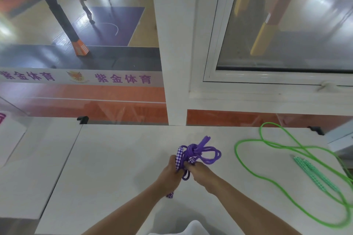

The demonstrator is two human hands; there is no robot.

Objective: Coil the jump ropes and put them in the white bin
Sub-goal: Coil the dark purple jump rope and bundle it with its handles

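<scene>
A purple jump rope (202, 151) is bunched into a knotted coil above the middle of the white table (114, 158). My left hand (170, 172) grips its purple-and-white checkered handles, one end showing below my wrist. My right hand (199, 172) pinches the rope loops just beside the left hand. A green jump rope (267, 145) lies loose and uncoiled on the table to the right, its patterned green handles (313, 173) side by side. A white bin (11, 135) is partly visible at the left edge.
A glass barrier and white window frame (177, 63) stand behind the table, looking down on a basketball court with two people. A white box-like object (342, 139) sits at the far right edge. A seam splits the table from a second one on the left.
</scene>
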